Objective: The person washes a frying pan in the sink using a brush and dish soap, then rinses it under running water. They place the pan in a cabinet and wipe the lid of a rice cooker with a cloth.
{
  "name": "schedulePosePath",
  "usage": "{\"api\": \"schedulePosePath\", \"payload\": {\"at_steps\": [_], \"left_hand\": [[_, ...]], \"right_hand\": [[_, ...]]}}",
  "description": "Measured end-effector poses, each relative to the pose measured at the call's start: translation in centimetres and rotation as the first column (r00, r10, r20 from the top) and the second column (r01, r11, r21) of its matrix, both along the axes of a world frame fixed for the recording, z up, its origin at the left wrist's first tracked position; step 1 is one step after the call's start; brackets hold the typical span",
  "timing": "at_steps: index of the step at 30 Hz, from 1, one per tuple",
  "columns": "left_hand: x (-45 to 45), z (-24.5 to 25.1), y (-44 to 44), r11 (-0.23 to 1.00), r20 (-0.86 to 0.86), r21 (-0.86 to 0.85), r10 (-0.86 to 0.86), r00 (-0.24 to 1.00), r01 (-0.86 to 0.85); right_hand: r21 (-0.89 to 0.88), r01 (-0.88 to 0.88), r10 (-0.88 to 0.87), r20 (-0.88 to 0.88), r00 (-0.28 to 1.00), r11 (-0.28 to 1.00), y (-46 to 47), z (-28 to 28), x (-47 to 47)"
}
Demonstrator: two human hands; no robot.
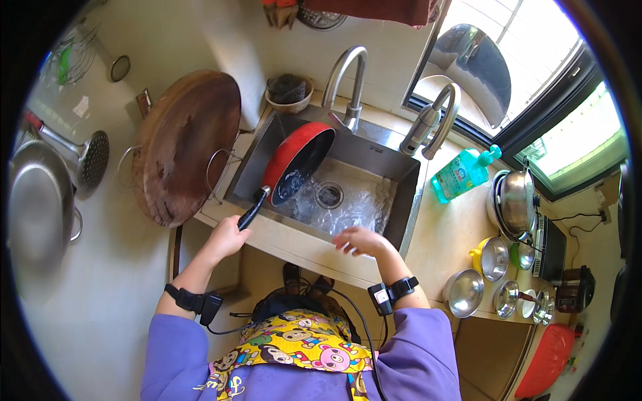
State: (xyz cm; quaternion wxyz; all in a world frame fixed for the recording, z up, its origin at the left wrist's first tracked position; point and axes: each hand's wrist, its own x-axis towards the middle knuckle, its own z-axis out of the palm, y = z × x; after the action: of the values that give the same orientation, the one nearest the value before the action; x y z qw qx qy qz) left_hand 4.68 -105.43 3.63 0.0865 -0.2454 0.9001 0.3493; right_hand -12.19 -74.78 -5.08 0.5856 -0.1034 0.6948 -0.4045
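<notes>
My left hand (pixel 229 237) is closed around the black handle of a red frying pan (pixel 288 150). The pan is tilted on its side over the left part of a stainless steel sink (pixel 409 193), its dark inside facing right and wet. My right hand (pixel 362 241) is over the sink's front edge, fingers apart and slightly curled, holding nothing. Water moves over the sink floor around the round drain (pixel 329 195). One curved metal faucet (pixel 354 80) rises behind the sink, and a second faucet (pixel 430 120) stands at its back right corner.
A round wooden chopping board (pixel 188 148) stands upright in a wire rack left of the sink. A small basket (pixel 290 103) sits behind it. On the right counter are a green soap bottle (pixel 461 175), stacked metal pots (pixel 516 203) and several bowls (pixel 464 293). A window is at right.
</notes>
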Motion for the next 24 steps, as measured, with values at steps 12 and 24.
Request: {"api": "schedulePosePath", "payload": {"at_steps": [12,24], "left_hand": [[9.6,0.3,-1.5,0.962,-0.244,-0.266,-0.009,0.97,-0.058],[15.1,-1.6,-2.4,0.94,-0.515,-0.307,-0.031,0.857,-0.151]], "right_hand": [[0.161,0.46,-0.446,0.642,0.623,0.873,-1.3,-10.2,16.5],[-0.034,0.994,-0.876,0.469,0.111,0.107,-7.1,-14.2,16.7]]}}
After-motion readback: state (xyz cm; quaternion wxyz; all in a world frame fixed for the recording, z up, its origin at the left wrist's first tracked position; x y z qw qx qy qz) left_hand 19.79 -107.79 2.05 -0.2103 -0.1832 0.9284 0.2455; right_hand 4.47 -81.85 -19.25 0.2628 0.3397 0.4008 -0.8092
